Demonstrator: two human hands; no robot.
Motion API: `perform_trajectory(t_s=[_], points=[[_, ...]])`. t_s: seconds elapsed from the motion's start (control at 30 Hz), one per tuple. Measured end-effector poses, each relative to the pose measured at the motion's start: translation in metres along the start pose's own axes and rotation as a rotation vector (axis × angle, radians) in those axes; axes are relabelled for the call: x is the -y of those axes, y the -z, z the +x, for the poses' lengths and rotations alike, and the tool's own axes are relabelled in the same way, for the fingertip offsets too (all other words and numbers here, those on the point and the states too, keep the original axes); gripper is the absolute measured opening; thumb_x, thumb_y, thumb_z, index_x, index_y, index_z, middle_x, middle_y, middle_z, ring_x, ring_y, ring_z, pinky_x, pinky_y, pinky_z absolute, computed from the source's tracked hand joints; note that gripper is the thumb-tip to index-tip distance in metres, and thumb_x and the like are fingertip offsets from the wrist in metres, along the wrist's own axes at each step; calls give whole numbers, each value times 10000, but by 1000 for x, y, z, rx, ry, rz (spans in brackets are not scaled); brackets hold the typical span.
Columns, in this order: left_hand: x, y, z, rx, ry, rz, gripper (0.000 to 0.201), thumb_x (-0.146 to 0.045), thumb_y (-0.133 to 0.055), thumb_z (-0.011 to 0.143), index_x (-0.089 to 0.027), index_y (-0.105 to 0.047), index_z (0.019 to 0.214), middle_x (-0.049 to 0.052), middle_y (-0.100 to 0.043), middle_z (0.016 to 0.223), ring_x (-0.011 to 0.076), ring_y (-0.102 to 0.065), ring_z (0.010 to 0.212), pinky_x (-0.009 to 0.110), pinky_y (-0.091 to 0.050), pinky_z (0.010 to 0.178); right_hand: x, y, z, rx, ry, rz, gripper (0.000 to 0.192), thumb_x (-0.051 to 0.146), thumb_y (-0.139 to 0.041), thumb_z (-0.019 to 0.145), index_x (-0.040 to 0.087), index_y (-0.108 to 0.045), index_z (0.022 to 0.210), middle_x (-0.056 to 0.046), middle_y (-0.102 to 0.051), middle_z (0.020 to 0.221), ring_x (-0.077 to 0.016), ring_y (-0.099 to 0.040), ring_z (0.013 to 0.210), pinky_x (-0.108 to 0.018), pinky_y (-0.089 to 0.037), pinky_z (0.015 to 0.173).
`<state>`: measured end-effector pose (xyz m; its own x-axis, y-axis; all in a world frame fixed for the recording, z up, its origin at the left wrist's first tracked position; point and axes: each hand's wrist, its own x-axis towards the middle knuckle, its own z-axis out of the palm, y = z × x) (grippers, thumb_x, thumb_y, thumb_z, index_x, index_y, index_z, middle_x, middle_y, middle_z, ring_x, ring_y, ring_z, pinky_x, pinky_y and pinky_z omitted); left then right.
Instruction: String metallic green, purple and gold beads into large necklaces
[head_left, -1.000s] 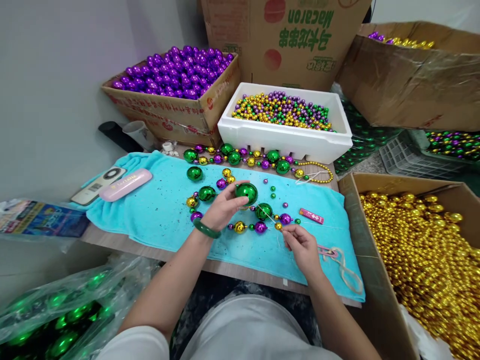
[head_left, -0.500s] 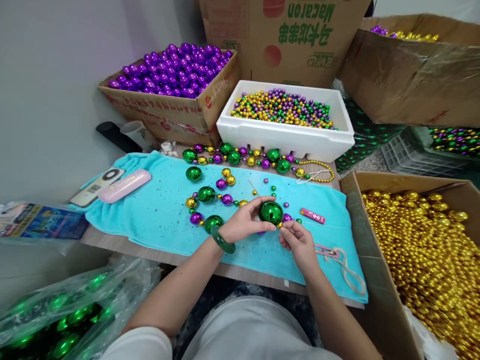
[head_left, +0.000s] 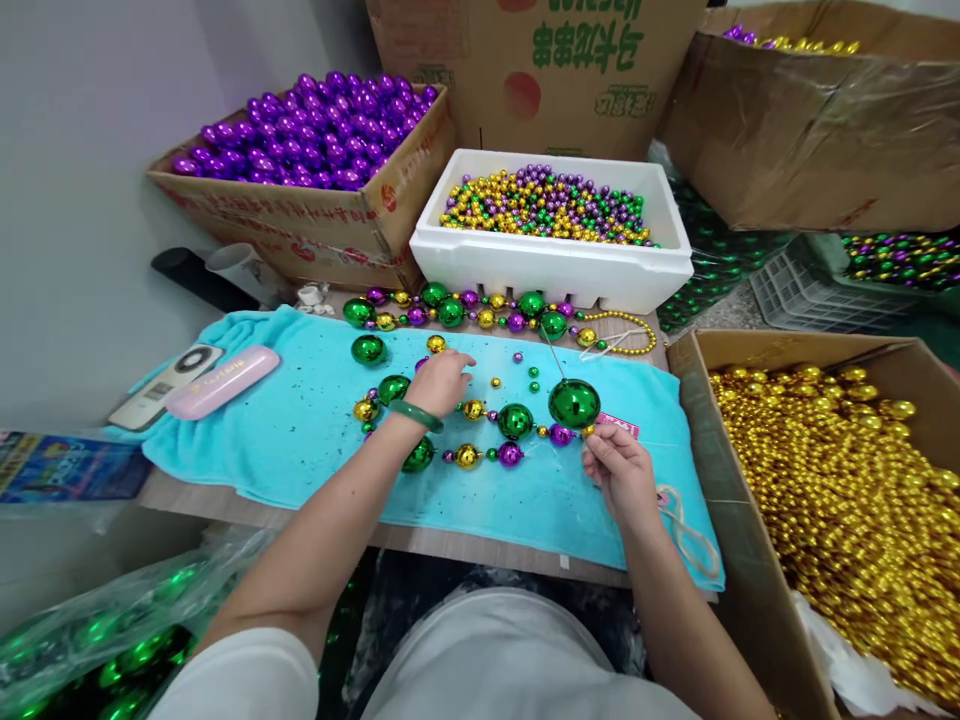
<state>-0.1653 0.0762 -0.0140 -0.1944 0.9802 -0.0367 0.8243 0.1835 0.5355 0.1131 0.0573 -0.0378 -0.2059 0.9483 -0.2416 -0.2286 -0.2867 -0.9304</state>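
My right hand [head_left: 619, 468] pinches a small gold bead [head_left: 588, 431] right under a large green bead [head_left: 574, 403]. A thin needle [head_left: 553, 352] sticks up from the top of that green bead. My left hand [head_left: 441, 384], a green bangle at its wrist, is over loose beads left of centre, its fingertips apart and partly hidden. One loose gold bead [head_left: 436, 343] shows just beyond it; a purple bead is mostly covered. Between the hands lies a string of beads, including a green bead [head_left: 515, 421], a purple bead [head_left: 561, 435] and a gold bead [head_left: 469, 456].
A finished-looking bead strand [head_left: 486, 318] lies along the back of the turquoise towel [head_left: 315, 440]. Behind stand a white foam box [head_left: 551, 262] of small beads and a carton [head_left: 300, 235] of purple beads. A carton [head_left: 739, 520] of gold beads stands at right; a pink case [head_left: 223, 383] lies left.
My left hand has let go of the large green bead and moved left to the loose beads. My right hand still pinches below that bead, a little farther right in view.
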Motion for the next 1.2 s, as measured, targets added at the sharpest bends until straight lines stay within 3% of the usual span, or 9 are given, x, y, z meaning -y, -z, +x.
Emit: perform_trajectory(t_s=[0.13,0.2,0.47,0.9,1.03,1.2], points=[[-4,-11,14,157,-61,164,310,-184,-536,796,-170,-689,1065,136,-648,1078,309,-592,1046,415,-419,972,-4,-4,6,-27,-30,32,270,365,-751,654,181,-576,746,36,-567,516,-76,-461,418,-180,-306,381],[-11,-17,16,181,-89,223,333,-212,-510,821,-155,-673,1106,151,-640,1111,314,-591,1055,413,-429,954,-5,-5,10,-23,-47,32,275,375,-751,648,177,-579,732,38,-564,507,-72,-456,409,-177,-299,377],[-29,-31,21,198,-41,276,286,-208,-525,815,-190,-684,1051,123,-650,1084,276,-611,1018,372,-449,912,-4,9,15,-91,-9,17,287,391,-753,654,174,-598,760,31,-565,515,-79,-458,409,-176,-281,358],[-18,-29,54,158,-11,261,296,-185,-521,810,-175,-674,1064,159,-651,1107,321,-589,1062,432,-433,928,-4,19,17,-108,12,27,233,355,-732,696,173,-605,766,26,-562,536,-78,-454,437,-184,-292,377],[-17,-28,63,157,2,245,253,-197,-549,801,-174,-694,1006,156,-674,1022,328,-601,1035,429,-445,905,-1,19,15,-113,18,33,219,342,-726,701,173,-603,769,28,-562,538,-77,-457,448,-183,-303,391],[-25,-40,71,161,-82,197,316,-203,-558,813,-191,-659,1112,135,-644,1084,296,-588,1065,403,-432,942,-2,20,16,-108,8,39,225,346,-730,697,172,-607,770,27,-568,540,-78,-462,449,-185,-305,394]])
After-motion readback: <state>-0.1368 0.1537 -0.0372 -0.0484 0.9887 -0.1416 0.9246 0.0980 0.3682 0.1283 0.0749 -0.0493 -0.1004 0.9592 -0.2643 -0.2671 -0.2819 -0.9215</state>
